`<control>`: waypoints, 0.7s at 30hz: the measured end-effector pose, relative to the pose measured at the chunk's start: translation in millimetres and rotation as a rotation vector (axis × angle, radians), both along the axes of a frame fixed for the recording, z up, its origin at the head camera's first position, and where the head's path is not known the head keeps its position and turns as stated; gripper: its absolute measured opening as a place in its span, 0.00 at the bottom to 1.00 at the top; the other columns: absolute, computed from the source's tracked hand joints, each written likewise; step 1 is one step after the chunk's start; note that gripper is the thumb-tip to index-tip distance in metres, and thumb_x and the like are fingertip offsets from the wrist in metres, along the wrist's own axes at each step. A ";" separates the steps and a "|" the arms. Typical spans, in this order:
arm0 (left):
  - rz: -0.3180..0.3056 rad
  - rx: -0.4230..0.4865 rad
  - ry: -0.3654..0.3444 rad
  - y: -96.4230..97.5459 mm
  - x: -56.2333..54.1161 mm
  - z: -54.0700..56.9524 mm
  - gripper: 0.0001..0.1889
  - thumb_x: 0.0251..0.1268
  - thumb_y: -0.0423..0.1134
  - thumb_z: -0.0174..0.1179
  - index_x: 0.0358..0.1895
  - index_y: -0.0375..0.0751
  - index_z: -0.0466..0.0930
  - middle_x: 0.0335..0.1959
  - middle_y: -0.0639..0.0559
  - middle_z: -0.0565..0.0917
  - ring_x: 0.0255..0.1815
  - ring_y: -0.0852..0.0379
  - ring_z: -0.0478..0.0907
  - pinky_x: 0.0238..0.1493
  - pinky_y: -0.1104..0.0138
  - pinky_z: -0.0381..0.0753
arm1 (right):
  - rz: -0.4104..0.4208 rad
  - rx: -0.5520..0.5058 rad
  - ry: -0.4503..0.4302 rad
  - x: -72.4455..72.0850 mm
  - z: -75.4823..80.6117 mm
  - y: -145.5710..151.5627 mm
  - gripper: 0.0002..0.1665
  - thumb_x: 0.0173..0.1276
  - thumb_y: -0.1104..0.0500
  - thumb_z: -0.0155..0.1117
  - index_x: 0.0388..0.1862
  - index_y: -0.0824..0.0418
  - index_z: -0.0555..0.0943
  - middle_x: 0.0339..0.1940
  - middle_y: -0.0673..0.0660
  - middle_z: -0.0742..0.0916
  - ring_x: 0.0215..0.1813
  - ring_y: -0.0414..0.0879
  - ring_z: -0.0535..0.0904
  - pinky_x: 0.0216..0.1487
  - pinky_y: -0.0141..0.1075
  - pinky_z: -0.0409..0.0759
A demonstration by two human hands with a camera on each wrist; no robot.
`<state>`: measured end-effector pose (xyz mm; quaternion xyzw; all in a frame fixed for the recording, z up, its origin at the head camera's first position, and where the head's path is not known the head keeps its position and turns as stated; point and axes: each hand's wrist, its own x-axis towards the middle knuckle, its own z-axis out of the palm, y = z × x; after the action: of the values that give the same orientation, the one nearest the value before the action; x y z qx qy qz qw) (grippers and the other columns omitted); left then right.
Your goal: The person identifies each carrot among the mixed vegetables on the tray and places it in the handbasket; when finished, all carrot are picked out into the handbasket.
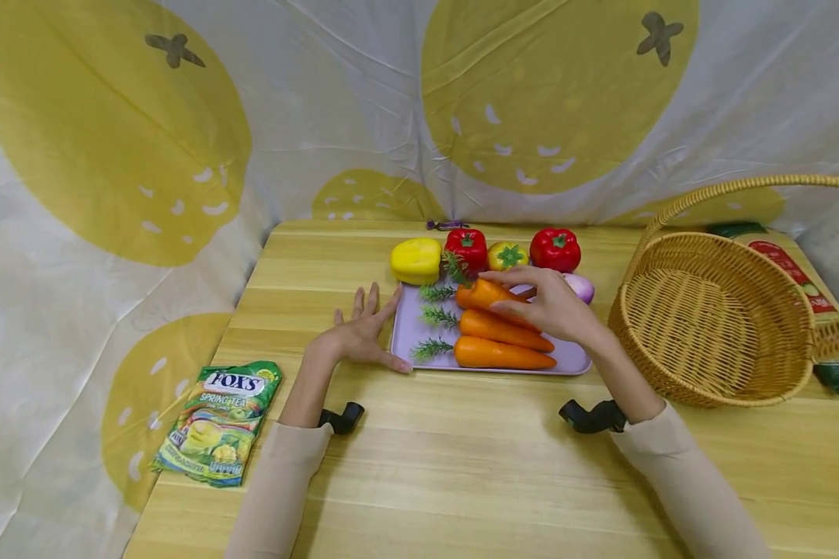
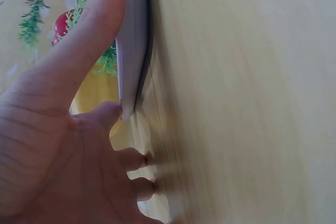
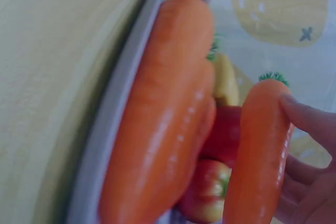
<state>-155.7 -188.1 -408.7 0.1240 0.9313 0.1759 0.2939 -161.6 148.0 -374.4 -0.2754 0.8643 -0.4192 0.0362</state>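
My right hand (image 1: 559, 307) pinches an orange carrot (image 3: 261, 150) between thumb and fingers, raised over the lilac tray (image 1: 407, 330); its green top points left. On the tray lie more carrots (image 1: 505, 353) side by side, their leafy tops (image 1: 433, 349) to the left. Part of the carrot behind the held one is hidden. My left hand (image 1: 353, 338) spreads its fingers at the tray's left end, with the thumb at the near corner and the index finger by the far one. A purple-and-white vegetable (image 1: 579, 287) shows beyond my right hand.
Behind the tray stand a yellow pepper (image 1: 416, 261), two red peppers (image 1: 555, 249) and a yellow-red tomato-like one (image 1: 507, 255). A wicker basket (image 1: 618, 326) with a tall handle stands right, before a printed bag (image 1: 797, 268). A green Fox's candy bag (image 1: 220, 423) lies left.
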 end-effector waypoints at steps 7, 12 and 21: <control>-0.007 0.012 -0.001 1.7 -2.2 -1.5 0.73 0.48 0.69 0.76 0.84 0.63 0.23 0.83 0.38 0.17 0.83 0.35 0.13 0.74 0.25 0.23 | -0.020 0.011 -0.014 10.1 33.0 18.7 0.26 0.70 0.58 0.73 0.67 0.52 0.83 0.57 0.56 0.90 0.52 0.47 0.84 0.52 0.28 0.83; -0.005 0.002 0.002 2.0 -3.5 -2.9 0.74 0.47 0.69 0.76 0.84 0.63 0.23 0.83 0.38 0.17 0.84 0.35 0.13 0.74 0.25 0.24 | -0.049 0.071 -0.004 16.4 61.9 38.3 0.26 0.71 0.57 0.72 0.67 0.50 0.83 0.60 0.55 0.89 0.52 0.40 0.82 0.51 0.23 0.80; -0.005 0.000 0.008 2.3 -5.7 -3.6 0.73 0.47 0.70 0.76 0.84 0.62 0.24 0.83 0.37 0.19 0.84 0.34 0.14 0.74 0.24 0.26 | -0.183 0.112 -0.113 11.7 95.6 92.4 0.27 0.71 0.57 0.72 0.68 0.45 0.82 0.61 0.48 0.88 0.39 0.38 0.83 0.29 0.32 0.81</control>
<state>-161.5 -185.8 -412.2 0.1270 0.9322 0.1748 0.2905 -149.9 240.4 -278.8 -0.1687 0.9046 -0.3866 0.0617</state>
